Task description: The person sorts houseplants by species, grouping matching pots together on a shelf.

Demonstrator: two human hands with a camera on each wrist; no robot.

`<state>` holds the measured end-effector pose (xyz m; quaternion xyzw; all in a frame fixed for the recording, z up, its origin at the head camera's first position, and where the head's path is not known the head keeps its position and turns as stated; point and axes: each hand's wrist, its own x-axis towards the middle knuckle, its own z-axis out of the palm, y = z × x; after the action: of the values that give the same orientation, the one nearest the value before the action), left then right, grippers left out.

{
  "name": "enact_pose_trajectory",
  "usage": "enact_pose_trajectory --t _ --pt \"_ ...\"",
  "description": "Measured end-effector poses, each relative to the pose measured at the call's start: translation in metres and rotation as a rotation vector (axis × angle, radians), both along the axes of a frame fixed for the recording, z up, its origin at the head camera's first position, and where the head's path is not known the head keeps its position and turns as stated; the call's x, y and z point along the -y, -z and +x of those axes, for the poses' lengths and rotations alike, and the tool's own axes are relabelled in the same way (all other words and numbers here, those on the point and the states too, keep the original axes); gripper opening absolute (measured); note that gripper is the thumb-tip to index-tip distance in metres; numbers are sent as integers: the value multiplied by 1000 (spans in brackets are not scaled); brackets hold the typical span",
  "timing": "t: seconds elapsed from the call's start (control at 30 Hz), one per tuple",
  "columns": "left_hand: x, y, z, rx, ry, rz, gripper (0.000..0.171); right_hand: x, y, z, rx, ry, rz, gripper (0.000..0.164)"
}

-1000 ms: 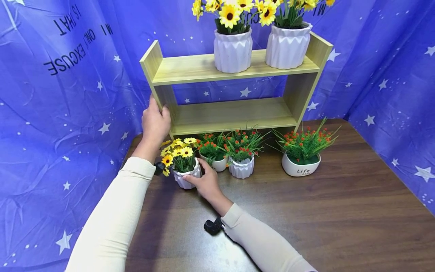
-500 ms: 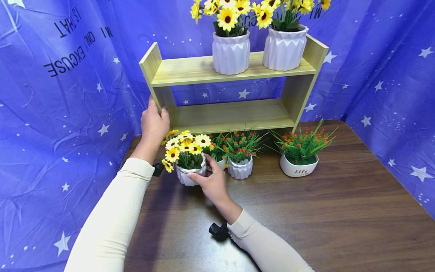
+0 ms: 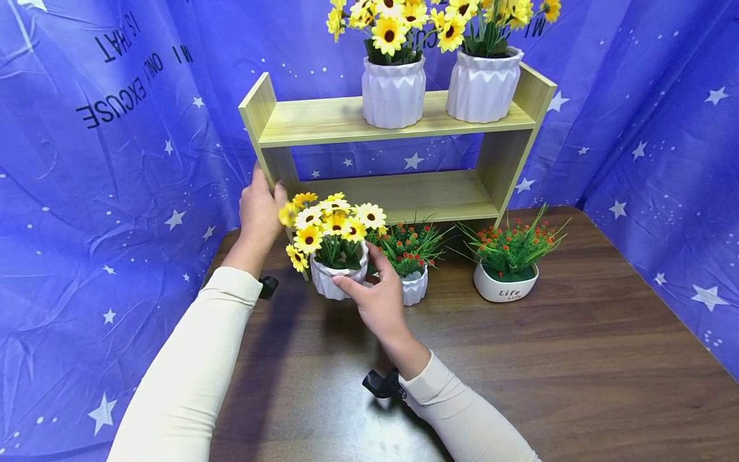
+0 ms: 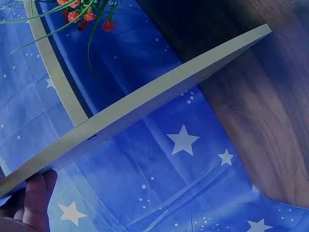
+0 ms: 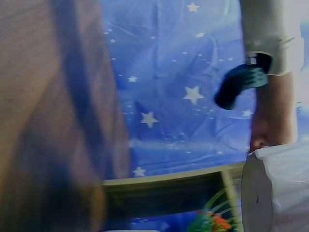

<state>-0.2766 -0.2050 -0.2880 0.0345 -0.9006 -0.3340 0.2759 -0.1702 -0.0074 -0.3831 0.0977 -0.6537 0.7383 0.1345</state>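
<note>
In the head view my right hand (image 3: 383, 305) grips a white fluted pot (image 3: 339, 274) of yellow artificial sunflowers (image 3: 331, 224), thumb on its near side. This pot is raised off the table, in front of the wooden shelf's lower left. At the right of the right wrist view, the same pot (image 5: 292, 188) shows close up; the right hand is out of that view. My left hand (image 3: 260, 212) holds the left side panel of the two-tier shelf (image 3: 398, 119). Its fingers (image 4: 38, 198) lie against the panel in the left wrist view.
Two white pots of sunflowers (image 3: 394, 93) (image 3: 484, 83) stand on the top tier. Before the shelf are a fluted pot with red flowers (image 3: 414, 287) and an oval "Life" planter (image 3: 505, 284). Another red-flowered planter is mostly hidden behind the held pot. A starry blue curtain (image 3: 144, 160) encloses the brown table (image 3: 548, 359).
The right hand has lifted the sunflower pot from the tabletop, upward and to the right. It now covers part of the lower tier. The left hand stays on the shelf's side panel.
</note>
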Motion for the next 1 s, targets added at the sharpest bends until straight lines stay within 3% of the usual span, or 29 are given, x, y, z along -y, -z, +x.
enact_pose_trajectory --t 0.23,0.7,0.9,1.0 --pt "-3 -1 -2 21 -3 -11 48 -12 -32 -4 -148 22 -7 64" --pt "-1 1 1 36 -7 4 46 -21 -122 -28 -340 66 -63 64" --pt "-1 1 -1 45 -20 6 45 -20 -161 -43 -366 54 -123 63" --pt "-1 0 -1 42 -17 3 46 -17 -174 -53 -347 77 -89 63"
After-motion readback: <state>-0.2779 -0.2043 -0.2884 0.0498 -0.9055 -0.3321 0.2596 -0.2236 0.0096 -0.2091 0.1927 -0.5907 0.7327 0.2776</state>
